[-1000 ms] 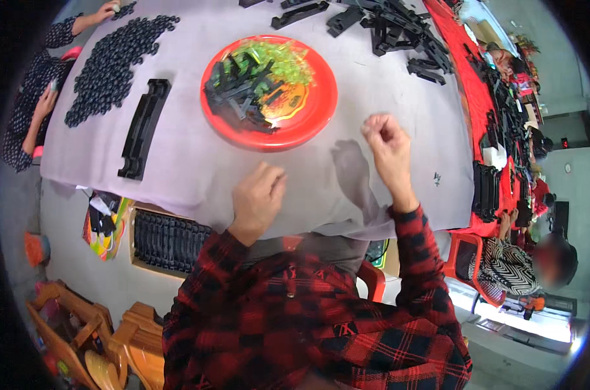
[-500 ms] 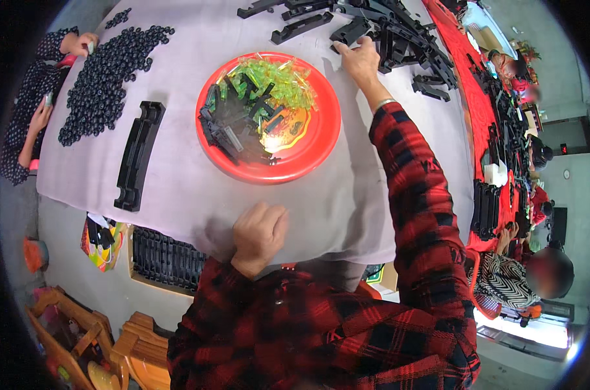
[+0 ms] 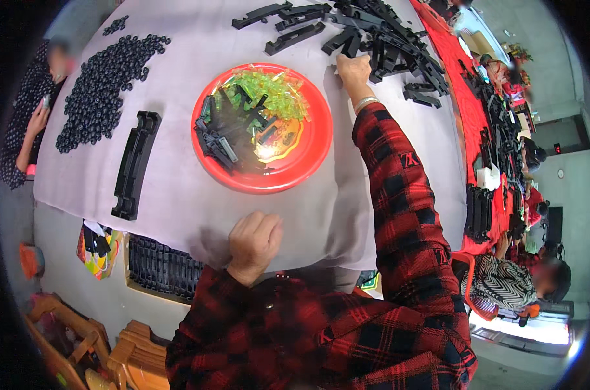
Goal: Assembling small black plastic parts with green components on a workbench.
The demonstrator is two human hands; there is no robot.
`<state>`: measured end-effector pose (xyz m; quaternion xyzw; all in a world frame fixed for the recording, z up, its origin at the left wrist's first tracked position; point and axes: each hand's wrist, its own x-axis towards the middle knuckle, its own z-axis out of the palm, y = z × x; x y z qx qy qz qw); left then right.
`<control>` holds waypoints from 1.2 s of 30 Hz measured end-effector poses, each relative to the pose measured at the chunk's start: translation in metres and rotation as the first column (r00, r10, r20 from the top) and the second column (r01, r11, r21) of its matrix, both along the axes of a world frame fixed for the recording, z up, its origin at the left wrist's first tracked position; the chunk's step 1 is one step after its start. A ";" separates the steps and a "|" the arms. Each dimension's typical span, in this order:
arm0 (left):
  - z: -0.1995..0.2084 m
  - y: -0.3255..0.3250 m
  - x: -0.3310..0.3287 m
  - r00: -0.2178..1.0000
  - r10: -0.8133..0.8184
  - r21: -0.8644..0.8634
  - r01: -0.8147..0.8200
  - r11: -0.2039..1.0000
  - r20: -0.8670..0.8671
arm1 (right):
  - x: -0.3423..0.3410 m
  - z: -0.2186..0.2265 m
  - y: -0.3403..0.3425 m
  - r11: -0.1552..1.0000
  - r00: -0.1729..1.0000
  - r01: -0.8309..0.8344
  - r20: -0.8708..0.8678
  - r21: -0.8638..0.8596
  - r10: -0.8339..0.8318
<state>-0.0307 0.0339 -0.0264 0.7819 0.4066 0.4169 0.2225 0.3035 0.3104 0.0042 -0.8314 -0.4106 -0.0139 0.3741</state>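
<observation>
My left hand (image 3: pixel 252 242) rests curled into a fist at the near edge of the cloth; whatever its fingers may hold is hidden. Stretched out to the far right, my right hand (image 3: pixel 355 73) closes at the near edge of a pile of black plastic parts (image 3: pixel 399 49). Its fingertips pinch the near end of one black plastic part (image 3: pixel 352 45). Between my hands lies a round red plate (image 3: pixel 317 143) with green translucent pieces (image 3: pixel 272 91) and small black pieces (image 3: pixel 217 144). One long black plastic holder (image 3: pixel 136 166) lies apart, left of the plate.
Many small black round pieces (image 3: pixel 100 91) spread across the left of the cloth, beside a co-worker's hand (image 3: pixel 39 117). A box of black holders (image 3: pixel 161 266) stands below the table edge. At right, a red-covered table (image 3: pixel 464 143) bears more black parts, with people beyond.
My right hand has drawn slightly nearer, and a black part now shows at its fingertips. The left fist keeps its place. The co-worker's far hand has left the edge of the round pieces.
</observation>
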 end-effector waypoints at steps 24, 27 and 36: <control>-0.004 0.000 0.003 0.998 -0.014 0.038 0.011 0.999 0.055 | 0.045 0.054 -0.256 0.959 0.966 -0.094 0.258 0.269 0.022; -0.004 0.000 0.001 0.999 -0.032 0.041 0.030 0.999 0.040 | 0.048 0.068 -0.293 0.946 0.990 0.076 0.093 0.315 -0.110; -0.006 -0.006 -0.009 0.915 -0.067 -0.237 0.173 0.956 0.397 | 0.001 0.067 -0.365 0.929 0.635 0.017 -0.722 0.370 0.275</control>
